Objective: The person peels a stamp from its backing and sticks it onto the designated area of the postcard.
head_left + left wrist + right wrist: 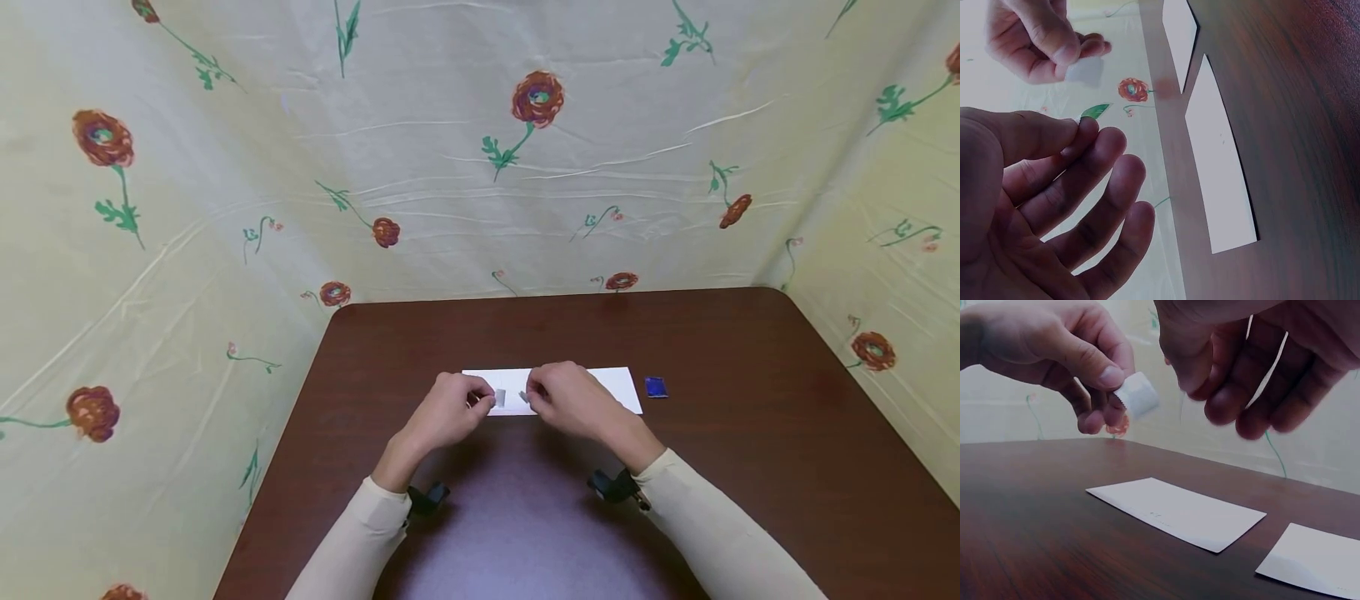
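Observation:
My left hand [448, 410] pinches a small white piece [1140, 395] with a zigzag edge between thumb and forefinger. Its other side shows green [1097, 111] in the left wrist view. Facing it, my right hand [573, 402] pinches a small pale flat piece [1085, 70], which appears thin and edge-on in the right wrist view. A short gap separates the two pieces. Both hands are raised above two white cards [1179, 514] [1179, 31] lying on the table, and partly hide them in the head view.
A small dark blue square packet [656, 387] lies on the brown wooden table [480, 333], right of the white cards. A flower-printed curtain [450, 150] surrounds the table's back and sides. Both wrists wear black camera mounts [429, 498].

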Tool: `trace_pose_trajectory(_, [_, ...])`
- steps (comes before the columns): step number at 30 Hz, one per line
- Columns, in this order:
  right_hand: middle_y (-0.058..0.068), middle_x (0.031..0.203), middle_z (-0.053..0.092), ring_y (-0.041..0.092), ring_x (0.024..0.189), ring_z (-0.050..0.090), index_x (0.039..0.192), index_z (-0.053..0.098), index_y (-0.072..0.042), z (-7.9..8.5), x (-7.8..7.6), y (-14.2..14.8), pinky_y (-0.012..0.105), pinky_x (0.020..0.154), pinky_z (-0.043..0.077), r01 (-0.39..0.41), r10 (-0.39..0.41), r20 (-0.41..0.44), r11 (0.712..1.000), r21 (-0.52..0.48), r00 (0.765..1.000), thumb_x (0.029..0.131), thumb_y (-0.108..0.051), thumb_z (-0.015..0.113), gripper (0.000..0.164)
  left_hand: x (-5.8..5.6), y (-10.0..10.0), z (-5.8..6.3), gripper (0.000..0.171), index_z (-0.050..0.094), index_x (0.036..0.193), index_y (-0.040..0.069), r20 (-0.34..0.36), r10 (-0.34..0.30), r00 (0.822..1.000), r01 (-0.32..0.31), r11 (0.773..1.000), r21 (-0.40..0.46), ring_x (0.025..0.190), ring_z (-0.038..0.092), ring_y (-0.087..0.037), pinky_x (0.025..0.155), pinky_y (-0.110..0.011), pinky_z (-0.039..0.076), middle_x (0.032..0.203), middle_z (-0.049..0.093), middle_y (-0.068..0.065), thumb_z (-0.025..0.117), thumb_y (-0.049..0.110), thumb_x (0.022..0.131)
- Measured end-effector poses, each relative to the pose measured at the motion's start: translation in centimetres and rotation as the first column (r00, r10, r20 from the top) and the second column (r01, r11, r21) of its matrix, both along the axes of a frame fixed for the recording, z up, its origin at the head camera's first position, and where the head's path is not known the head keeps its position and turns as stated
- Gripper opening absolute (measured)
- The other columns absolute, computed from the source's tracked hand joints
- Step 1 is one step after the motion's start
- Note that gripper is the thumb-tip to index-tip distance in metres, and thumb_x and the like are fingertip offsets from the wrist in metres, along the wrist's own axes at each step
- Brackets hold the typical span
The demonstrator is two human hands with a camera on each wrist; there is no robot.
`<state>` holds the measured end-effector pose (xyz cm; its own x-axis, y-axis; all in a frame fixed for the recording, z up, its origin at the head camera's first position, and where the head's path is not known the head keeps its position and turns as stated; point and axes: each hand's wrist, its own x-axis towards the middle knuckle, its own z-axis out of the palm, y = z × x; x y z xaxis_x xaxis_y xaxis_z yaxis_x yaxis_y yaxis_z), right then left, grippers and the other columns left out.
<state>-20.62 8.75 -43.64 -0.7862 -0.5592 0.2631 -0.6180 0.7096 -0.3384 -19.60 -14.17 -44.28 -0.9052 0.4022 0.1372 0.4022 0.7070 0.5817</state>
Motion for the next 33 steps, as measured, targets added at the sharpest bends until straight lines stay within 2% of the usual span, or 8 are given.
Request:
trace_pose_trajectory(5, [-0.014, 0.062, 0.054, 0.005, 0.055, 0.047, 0.077, 0.067, -0.021, -0.4, 0.5, 0.0, 0.022, 0.055, 0.043, -0.05, 0.046, 0.115, 0.998, 0.034, 0.992, 0.091, -0.019, 0.068, 0.015, 0.0, -0.1, -0.2, 0.013, 0.078, 0.089, 0.013, 0.001, 0.02, 1.0, -0.02, 1.0, -0.001, 0.069, 0.063, -0.003, 0.064, -0.022, 0.052, 0.076, 0.071, 0.01, 0.067, 0.015, 0.093])
trace_pose_trajectory(10, [-0.013, 0.057, 0.051, 0.003, 0.051, 0.045, 0.071, 0.065, -0.021, -1.1, 1.1, -0.3, 0.023, 0.052, 0.041, -0.099, 0.089, 0.197, 0.994, 0.042, 0.976, 0.091, -0.016, 0.067, 0.02, 0.1, -0.1, -0.4, 0.012, 0.078, 0.089, 0.013, 0.004, 0.032, 0.999, -0.032, 0.999, 0.003, 0.071, 0.064, -0.003, 0.064, -0.023, 0.052, 0.078, 0.071, 0.01, 0.067, 0.016, 0.093])
trace_pose_trajectory(20, [-0.014, 0.056, 0.047, 0.001, 0.05, 0.044, 0.064, 0.058, -0.022, -3.3, 2.1, -0.8, 0.021, 0.049, 0.037, -0.166, 0.134, 0.345, 0.984, 0.065, 0.929, 0.09, -0.019, 0.068, 0.028, 0.3, 0.0, -0.3, 0.013, 0.078, 0.09, 0.01, 0.012, 0.022, 1.0, -0.022, 1.0, 0.014, 0.072, 0.065, -0.007, 0.064, -0.024, 0.052, 0.077, 0.071, 0.009, 0.067, 0.015, 0.093])
trace_pose_trajectory(23, [-0.013, 0.056, 0.047, 0.002, 0.05, 0.043, 0.063, 0.057, -0.021, -3.7, 2.2, -0.8, 0.022, 0.049, 0.036, -0.149, 0.109, 0.363, 0.985, 0.082, 0.925, 0.09, -0.018, 0.069, 0.029, 0.4, 0.0, -0.4, 0.013, 0.078, 0.09, 0.011, 0.015, 0.027, 1.0, -0.027, 1.0, 0.013, 0.072, 0.065, -0.006, 0.065, -0.025, 0.052, 0.077, 0.071, 0.009, 0.067, 0.015, 0.093])
trace_pose_trajectory(29, [-0.011, 0.056, 0.048, 0.005, 0.051, 0.042, 0.063, 0.059, -0.02, -4.5, 2.1, -0.6, 0.023, 0.049, 0.038, -0.101, 0.059, 0.31, 0.987, 0.121, 0.949, 0.086, -0.013, 0.068, 0.026, 0.4, 0.0, -0.5, 0.012, 0.078, 0.089, 0.011, 0.011, 0.035, 0.999, -0.035, 0.999, 0.004, 0.072, 0.064, -0.007, 0.066, -0.025, 0.052, 0.077, 0.07, 0.009, 0.067, 0.016, 0.093])
trace_pose_trajectory(33, [-0.011, 0.057, 0.052, 0.005, 0.052, 0.045, 0.064, 0.061, -0.021, -4.9, 2.1, -0.6, 0.023, 0.05, 0.042, -0.086, 0.046, 0.297, 0.988, 0.126, 0.954, 0.083, -0.012, 0.068, 0.022, 0.4, 0.0, -0.6, 0.013, 0.078, 0.089, 0.011, 0.006, 0.031, 1.0, -0.031, 1.0, 0.004, 0.07, 0.063, -0.005, 0.065, -0.025, 0.051, 0.076, 0.07, 0.01, 0.067, 0.016, 0.093])
